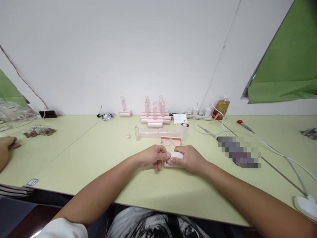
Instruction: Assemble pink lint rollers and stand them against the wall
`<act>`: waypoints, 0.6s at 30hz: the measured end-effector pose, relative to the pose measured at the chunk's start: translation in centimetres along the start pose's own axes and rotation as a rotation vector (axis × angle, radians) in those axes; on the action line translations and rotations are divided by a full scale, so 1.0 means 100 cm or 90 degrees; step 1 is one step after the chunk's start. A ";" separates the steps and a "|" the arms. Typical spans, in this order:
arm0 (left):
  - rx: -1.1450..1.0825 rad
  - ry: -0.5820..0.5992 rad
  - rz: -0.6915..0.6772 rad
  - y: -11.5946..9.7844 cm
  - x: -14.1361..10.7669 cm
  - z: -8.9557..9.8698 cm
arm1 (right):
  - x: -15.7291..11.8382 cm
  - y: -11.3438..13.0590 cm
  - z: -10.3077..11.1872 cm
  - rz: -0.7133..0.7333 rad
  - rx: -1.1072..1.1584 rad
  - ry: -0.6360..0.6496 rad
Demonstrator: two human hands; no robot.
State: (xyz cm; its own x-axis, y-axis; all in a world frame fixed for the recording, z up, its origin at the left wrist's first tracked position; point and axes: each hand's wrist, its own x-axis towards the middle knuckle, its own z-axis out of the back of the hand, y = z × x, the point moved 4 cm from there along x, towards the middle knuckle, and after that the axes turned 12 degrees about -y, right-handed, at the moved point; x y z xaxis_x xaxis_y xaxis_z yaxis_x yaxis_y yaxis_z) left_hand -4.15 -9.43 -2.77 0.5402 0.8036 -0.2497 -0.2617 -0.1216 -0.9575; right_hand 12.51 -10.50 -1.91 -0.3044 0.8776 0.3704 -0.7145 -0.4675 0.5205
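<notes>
In front of me on the table, my right hand (190, 158) is closed around a small white roll (176, 154), thumb along its near side. The fingertips of my left hand (156, 157) pinch at the left end of the same roll; its lower fingers hang loosely curled. Beneath the roll a pale pink piece (173, 164) shows, mostly covered by my hands. Just beyond lies an open pink case part (171, 138) with round pink discs (176, 143) by it. Behind it stand a larger white roll (183, 133) and a clear pinkish tube (137, 133).
Pink roller cases (155, 119) with upright handles (155, 111) stand near the wall. To the right are tweezers (206, 131), white cables, a bottle (222, 107) and a red-handled screwdriver (245, 126). Another person's hand (7, 143) is at far left beside small bagged parts (39, 131).
</notes>
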 end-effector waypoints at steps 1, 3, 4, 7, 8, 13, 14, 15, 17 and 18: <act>0.007 -0.015 -0.012 -0.001 0.000 0.000 | 0.000 0.000 0.001 -0.002 0.002 -0.006; -0.003 -0.038 -0.045 -0.002 0.001 0.000 | 0.001 0.000 0.001 -0.004 0.010 -0.011; -0.017 -0.042 -0.058 -0.002 0.002 0.000 | 0.001 0.000 0.001 -0.002 0.016 -0.010; -0.070 -0.037 -0.077 -0.002 0.004 0.000 | 0.001 0.001 -0.001 0.007 0.031 -0.002; -0.082 -0.036 -0.078 -0.002 0.004 0.000 | 0.001 0.001 -0.002 0.010 0.035 -0.001; -0.107 -0.053 -0.077 -0.003 0.004 0.001 | 0.001 0.003 -0.004 0.010 0.045 -0.008; -0.110 -0.057 -0.079 -0.003 0.004 0.001 | 0.001 0.003 -0.004 0.007 0.044 -0.011; -0.114 -0.060 -0.082 -0.003 0.005 0.001 | 0.001 0.003 -0.004 0.004 0.042 -0.016; -0.121 -0.068 -0.091 -0.005 0.005 0.002 | 0.002 0.002 -0.004 -0.004 0.034 -0.025; -0.123 -0.074 -0.095 -0.005 0.006 0.002 | 0.002 0.002 -0.004 -0.009 0.030 -0.028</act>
State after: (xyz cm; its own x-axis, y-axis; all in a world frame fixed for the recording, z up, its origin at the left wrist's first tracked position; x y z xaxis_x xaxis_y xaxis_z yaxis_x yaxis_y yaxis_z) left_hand -3.86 -8.79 -2.38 0.4633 0.8810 -0.0962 -0.0224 -0.0969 -0.9950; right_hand 12.01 -10.34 -2.06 -0.2664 0.8790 0.3956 -0.6876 -0.4609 0.5611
